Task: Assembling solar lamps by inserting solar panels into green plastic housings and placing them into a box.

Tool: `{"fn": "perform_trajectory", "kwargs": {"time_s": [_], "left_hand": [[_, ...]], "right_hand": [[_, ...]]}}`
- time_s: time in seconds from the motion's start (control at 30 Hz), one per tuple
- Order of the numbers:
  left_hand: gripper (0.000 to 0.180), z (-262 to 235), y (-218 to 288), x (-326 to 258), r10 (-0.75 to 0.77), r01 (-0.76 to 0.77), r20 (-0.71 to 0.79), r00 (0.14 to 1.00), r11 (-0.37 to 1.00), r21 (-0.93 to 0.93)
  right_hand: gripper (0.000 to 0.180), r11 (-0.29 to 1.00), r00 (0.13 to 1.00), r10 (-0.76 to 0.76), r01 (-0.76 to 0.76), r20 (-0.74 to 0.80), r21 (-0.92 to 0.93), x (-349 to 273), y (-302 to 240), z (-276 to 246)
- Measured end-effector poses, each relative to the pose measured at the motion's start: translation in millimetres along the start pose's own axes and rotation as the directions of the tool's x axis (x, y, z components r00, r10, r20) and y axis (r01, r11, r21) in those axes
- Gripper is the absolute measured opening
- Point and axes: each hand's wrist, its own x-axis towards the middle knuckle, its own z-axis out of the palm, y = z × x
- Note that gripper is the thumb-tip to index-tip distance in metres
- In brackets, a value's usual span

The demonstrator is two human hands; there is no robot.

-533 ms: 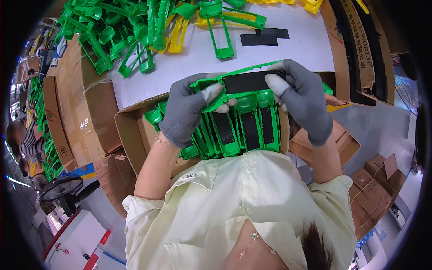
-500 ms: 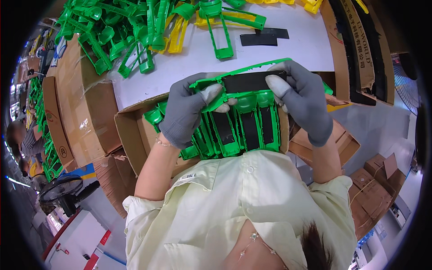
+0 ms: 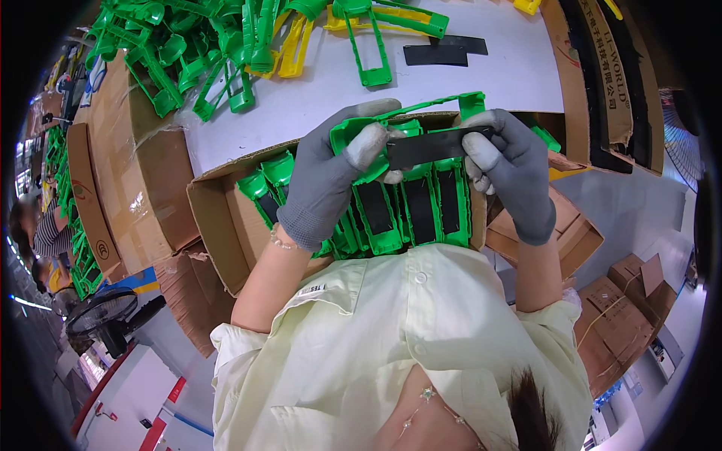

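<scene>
My left hand point(image 3: 342, 161), in a grey glove with pale fingertips, is closed around the cupped end of a green plastic frame point(image 3: 346, 135). The frame's long rail slants up to the right, past my right fingertips. Pinched in my right hand point(image 3: 511, 161), gloved alike, is the right end of a flat black strip point(image 3: 425, 149). Its left end meets my left thumb tip; I cannot tell whether it touches the frame. Below both hands, a cardboard box point(image 3: 214, 225) holds several green frames point(image 3: 376, 218) with black strips in them.
Green frames point(image 3: 180, 56) and some yellow ones point(image 3: 295, 49) are heaped on the white tabletop point(image 3: 511, 68). Two black strips point(image 3: 436, 55) lie at the back. Cardboard boxes point(image 3: 154, 165) stand left and right. A fan point(image 3: 101, 312) and a person point(image 3: 49, 233) are farther left.
The black strip lay along the green frame before; now the frame's long rail stands apart above it. The frame has turned in my left hand. My right hand keeps the strip's right end.
</scene>
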Motion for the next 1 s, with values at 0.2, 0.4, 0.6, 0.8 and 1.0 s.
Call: {"fn": "perform_trajectory", "kwargs": {"time_s": [0.2,0.4,0.6,0.8,1.0], "left_hand": [[0.045,12.1,-1.7,-5.4,0.133,-0.106,-0.121,0.984,0.972,0.209],[0.039,0.1,-5.0,-5.3,0.038,-0.038,-0.053,0.998,0.999,-0.003],[0.032,-5.9,-8.3,-5.4,-0.073,0.066,-0.061,0.995,0.991,-0.115],[0.028,-2.8,-7.1,-6.9,-0.080,0.067,-0.098,0.992,0.990,-0.125],[0.027,2.3,-10.3,-5.0,-0.136,0.123,-0.127,0.983,0.987,-0.102]], "right_hand": [[0.012,0.999,0.998,0.028,-0.029,-0.050,-0.019,-2.2,-2.5,1.1],[0.011,1.000,0.992,0.000,0.000,-0.123,0.001,-3.9,-4.4,-0.4],[0.013,0.996,0.996,-0.026,0.018,-0.088,-0.091,4.4,-12.6,-3.2],[0.012,0.880,0.966,-0.260,0.231,-0.013,-0.415,7.6,-17.7,-1.0],[0.013,0.856,0.962,-0.272,0.253,0.022,-0.452,11.6,-7.9,-0.5]]}}
